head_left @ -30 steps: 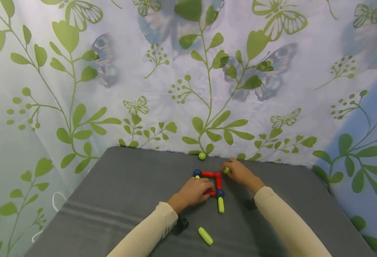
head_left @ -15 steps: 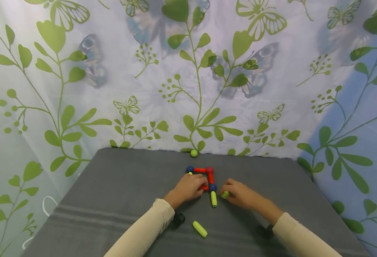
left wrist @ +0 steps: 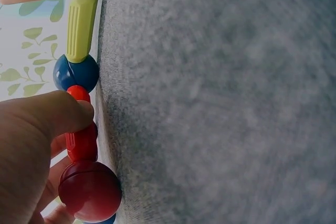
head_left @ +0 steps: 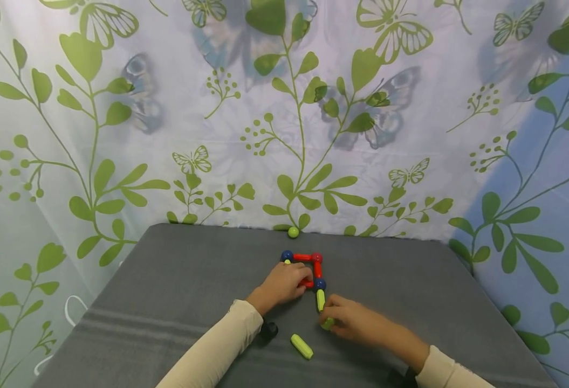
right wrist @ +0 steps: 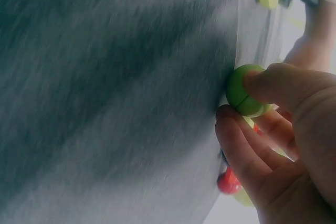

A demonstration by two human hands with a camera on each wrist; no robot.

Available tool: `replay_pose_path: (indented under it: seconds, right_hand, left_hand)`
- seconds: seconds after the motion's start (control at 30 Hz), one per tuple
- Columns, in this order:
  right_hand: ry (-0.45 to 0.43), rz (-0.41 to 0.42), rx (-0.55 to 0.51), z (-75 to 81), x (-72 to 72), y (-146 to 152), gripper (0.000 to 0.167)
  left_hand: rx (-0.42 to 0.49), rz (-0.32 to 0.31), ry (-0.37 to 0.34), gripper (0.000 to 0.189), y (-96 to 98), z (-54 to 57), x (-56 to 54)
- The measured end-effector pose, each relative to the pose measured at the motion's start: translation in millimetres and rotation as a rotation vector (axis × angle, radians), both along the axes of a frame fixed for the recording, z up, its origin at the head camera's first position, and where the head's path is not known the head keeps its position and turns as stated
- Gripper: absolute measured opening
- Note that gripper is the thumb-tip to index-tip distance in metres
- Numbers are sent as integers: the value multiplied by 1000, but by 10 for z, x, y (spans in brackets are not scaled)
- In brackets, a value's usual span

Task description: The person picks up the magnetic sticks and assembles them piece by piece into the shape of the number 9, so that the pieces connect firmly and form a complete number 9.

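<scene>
My left hand (head_left: 284,283) pinches a red rod (left wrist: 83,142) of a magnetic ball-and-rod frame. In the left wrist view this rod lies between a red ball (left wrist: 90,190) and a blue ball (left wrist: 68,74). From that blue ball a yellow-green rod (left wrist: 80,30) extends; in the head view it points toward the table's front. My right hand (head_left: 354,318) holds a green ball (right wrist: 241,93) between thumb and fingers, close to that rod's free end; whether they touch I cannot tell. Another blue ball (head_left: 287,255) and a red ball (head_left: 317,257) form the frame's far corners.
A loose yellow-green rod (head_left: 302,346) lies on the grey-covered table (head_left: 192,280), nearer than the frame. Another green ball (head_left: 293,231) sits at the back edge, against a leaf-and-butterfly curtain (head_left: 245,134).
My right hand has carried the green ball from beside the far red ball toward the front, then left to the yellow-green rod's end. My left hand keeps its hold on the frame.
</scene>
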State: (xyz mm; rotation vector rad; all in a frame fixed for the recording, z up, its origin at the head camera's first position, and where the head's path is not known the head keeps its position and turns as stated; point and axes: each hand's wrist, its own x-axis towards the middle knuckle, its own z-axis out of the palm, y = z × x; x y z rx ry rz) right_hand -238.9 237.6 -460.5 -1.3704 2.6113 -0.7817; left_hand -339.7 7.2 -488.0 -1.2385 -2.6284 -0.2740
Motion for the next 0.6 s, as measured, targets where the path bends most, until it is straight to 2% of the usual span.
replay_pose_path:
  seconds: [0.13,0.37,0.6]
  right_hand:
    - [5,12,-8,-58,0,-45,35]
    - [59,-43,-13,-149,-27,-51,36]
    - [50,-70,-21,-134,-32,-81,38]
  left_hand:
    - [2,-1,-14,16,-8,3,-7]
    - [13,-8,4,16,-11,-22,-29]
    - [1,9,-5,15,-13,6,-6]
